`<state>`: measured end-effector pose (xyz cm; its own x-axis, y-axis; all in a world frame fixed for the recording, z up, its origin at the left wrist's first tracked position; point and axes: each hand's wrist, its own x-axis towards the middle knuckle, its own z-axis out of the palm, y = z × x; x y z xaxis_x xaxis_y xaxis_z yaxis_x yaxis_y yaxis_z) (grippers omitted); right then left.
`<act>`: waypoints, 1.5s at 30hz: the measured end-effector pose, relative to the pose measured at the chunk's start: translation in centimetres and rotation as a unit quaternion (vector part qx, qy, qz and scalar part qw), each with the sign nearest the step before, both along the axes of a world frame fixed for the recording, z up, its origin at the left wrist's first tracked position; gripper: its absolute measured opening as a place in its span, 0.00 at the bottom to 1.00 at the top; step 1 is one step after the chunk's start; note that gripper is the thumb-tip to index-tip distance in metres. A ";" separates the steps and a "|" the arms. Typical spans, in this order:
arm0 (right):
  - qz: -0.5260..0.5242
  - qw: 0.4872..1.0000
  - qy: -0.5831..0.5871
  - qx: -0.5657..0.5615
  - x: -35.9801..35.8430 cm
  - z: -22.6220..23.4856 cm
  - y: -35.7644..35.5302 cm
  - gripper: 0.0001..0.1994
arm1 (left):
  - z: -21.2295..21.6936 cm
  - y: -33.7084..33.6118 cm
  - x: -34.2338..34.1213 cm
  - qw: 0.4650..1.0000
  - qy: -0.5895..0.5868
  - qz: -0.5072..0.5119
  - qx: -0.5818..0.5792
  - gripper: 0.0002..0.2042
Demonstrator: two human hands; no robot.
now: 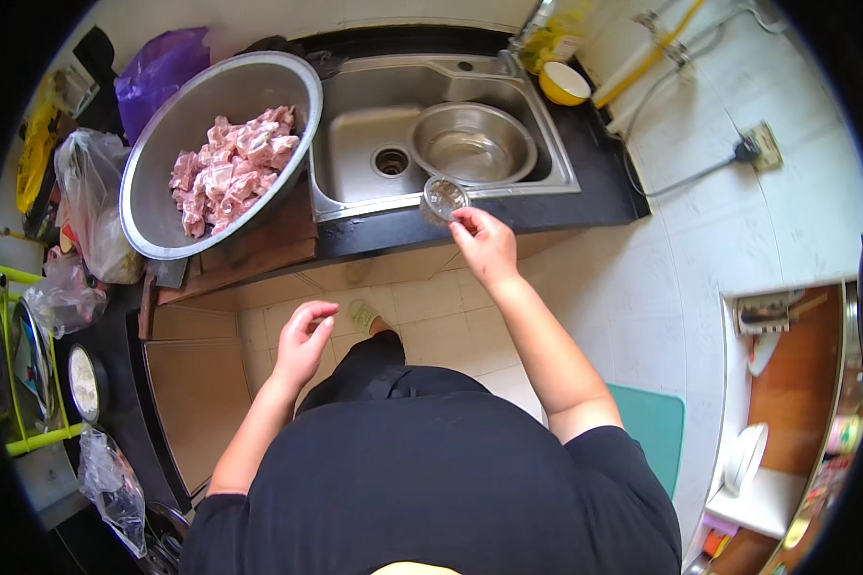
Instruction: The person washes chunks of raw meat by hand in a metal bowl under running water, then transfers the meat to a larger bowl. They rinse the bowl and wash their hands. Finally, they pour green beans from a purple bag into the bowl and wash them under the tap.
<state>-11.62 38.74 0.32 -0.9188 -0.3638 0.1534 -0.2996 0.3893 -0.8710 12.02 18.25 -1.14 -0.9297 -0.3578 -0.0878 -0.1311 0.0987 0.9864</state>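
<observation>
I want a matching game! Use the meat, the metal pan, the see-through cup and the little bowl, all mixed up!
1. Meat
2. Metal pan
3. See-through cup
4. Little bowl

A. Held in the right hand
B. Yellow outside, white inside
C. Pink, piled in the big basin
D. Inside the sink

Pairs: 1-C, 2-D, 3-A, 4-B

Interior of clear cup (443, 200) indistinct.

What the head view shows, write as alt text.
A person's right hand holds a clear cup by the edge of a sink holding a metal basin; the left hand looks empty. At left, a big bowl holds raw meat.
</observation>
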 end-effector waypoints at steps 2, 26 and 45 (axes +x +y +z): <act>0.017 0.998 -0.046 0.043 -2.4 0.3 -2.6 0.10 | -0.8 -1.3 -2.7 0.999 0.006 -0.008 0.037 0.08; 0.113 0.884 -0.293 0.347 -23.1 -30.3 -22.1 0.32 | 2.4 -5.7 -8.2 0.981 -0.130 0.141 0.013 0.14; 0.424 0.851 0.144 0.275 -22.7 -7.4 -4.5 0.25 | 1.3 10.2 -12.6 0.934 0.032 0.334 0.125 0.09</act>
